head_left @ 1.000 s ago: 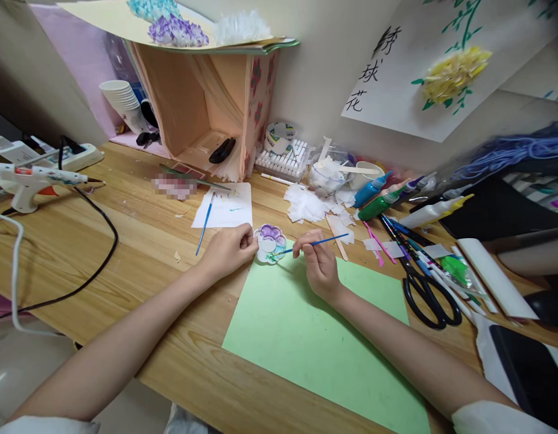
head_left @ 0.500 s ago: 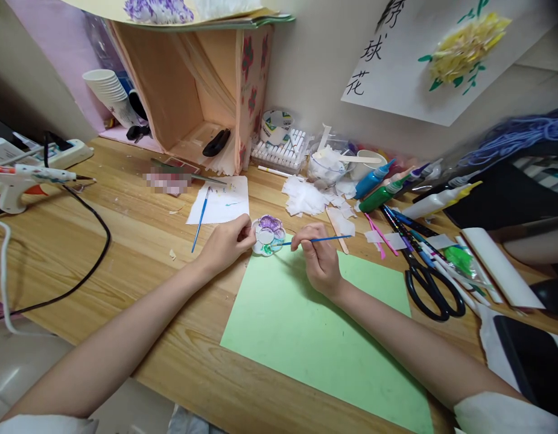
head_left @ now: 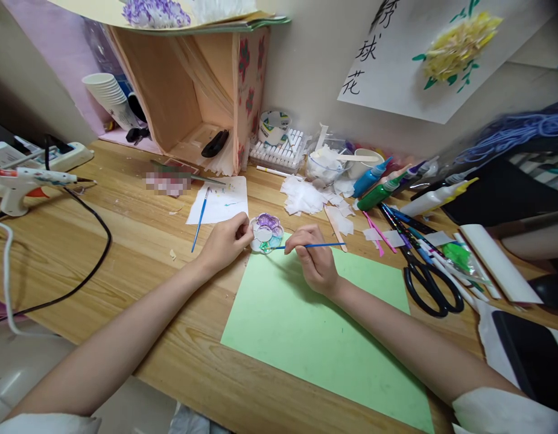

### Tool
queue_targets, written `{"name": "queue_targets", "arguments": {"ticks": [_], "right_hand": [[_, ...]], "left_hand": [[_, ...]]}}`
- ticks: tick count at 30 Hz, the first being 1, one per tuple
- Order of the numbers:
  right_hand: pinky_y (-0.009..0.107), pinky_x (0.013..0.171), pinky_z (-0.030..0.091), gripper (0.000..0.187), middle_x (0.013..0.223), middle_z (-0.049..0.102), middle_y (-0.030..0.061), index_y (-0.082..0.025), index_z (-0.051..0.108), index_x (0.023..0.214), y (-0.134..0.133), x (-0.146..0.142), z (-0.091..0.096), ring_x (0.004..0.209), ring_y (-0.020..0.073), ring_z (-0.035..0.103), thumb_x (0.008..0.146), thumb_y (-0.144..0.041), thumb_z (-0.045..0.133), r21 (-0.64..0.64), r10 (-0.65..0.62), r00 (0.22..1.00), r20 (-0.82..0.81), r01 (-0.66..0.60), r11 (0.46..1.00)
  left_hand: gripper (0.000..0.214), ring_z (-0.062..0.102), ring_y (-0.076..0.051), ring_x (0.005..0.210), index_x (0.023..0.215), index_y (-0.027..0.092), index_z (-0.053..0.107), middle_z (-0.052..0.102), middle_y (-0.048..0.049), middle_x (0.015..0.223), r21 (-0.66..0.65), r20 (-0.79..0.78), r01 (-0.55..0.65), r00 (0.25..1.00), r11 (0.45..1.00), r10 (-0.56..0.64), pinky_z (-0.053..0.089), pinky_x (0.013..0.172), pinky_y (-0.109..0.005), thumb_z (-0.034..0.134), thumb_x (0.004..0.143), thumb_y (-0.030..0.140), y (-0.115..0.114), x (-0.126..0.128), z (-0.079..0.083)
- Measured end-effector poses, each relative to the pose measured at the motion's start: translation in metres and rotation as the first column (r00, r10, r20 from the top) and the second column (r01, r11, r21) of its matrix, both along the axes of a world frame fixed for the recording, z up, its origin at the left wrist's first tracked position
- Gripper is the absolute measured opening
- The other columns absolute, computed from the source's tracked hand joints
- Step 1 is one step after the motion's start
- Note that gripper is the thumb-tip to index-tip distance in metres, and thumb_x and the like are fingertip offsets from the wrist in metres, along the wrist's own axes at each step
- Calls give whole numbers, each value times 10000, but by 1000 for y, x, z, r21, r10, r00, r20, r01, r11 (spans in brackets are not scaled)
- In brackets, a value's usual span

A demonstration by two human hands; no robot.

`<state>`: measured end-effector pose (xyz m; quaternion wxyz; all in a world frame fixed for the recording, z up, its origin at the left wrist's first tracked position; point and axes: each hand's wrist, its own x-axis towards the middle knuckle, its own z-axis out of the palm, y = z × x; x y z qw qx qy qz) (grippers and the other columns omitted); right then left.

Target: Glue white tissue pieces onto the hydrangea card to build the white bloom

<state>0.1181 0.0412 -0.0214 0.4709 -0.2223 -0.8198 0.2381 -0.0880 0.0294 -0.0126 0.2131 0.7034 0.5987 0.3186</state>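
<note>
My left hand (head_left: 228, 239) pinches the left rim of a flower-shaped paint palette (head_left: 263, 234) between thumb and fingers. Purple paint sits in its far wells, with green and pale teal in the near ones. In my right hand (head_left: 313, 256) is a thin blue paintbrush (head_left: 326, 245), held nearly level, its tip in the green well. Beneath the right hand lies a light green sheet of paper (head_left: 315, 337), whose upper left corner is by the palette. A second blue paintbrush (head_left: 199, 223) rests partly on a paint-marked white paper (head_left: 236, 214) left of the palette.
Black-handled scissors (head_left: 432, 283), pens and a phone (head_left: 527, 355) lie to the right. Paint bottles (head_left: 376, 196), white paper scraps (head_left: 303, 194) and a marker box (head_left: 281, 150) stand behind. A glue gun (head_left: 25, 181) and its cable are at left, near an open peach box (head_left: 201, 102).
The brush in my right hand has tilted slightly closer to level, its tip still in the green well. The left hand keeps its hold on the palette. The whole view has shifted a little.
</note>
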Motion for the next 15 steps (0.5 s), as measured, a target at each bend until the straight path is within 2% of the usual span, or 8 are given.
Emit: {"name": "queue_targets", "arguments": {"ticks": [6,10,15], "right_hand": [[367,725,383,231,713,557,35,-224,512,806,2,-1,-1,775,197,458,939,-193,327,-18,-80,996,-32,80,997],[366,722,389,215,724,574,36,-223,520,828,1,-1,0,775,197,467,936,-193,336,-2,-27,1000,14,27,1000],[367,719,383,225,713,571,35,-226,516,811,1,-2,1,761,198,461,936,-190,332,17,-89,996,-13,89,996]], "left_hand": [[179,402,-87,540,670,194,399,436,57,578,-1,7,0,1000,1000,0,292,545,-218,432,835,256,0,0,-2],[184,407,-88,540,669,195,399,442,57,573,0,11,5,1000,1000,-5,294,543,-218,432,838,260,0,0,-2],[179,413,-89,543,673,195,407,449,57,578,-4,14,9,1000,1000,-9,297,543,-217,433,838,261,0,-1,-1]]}}
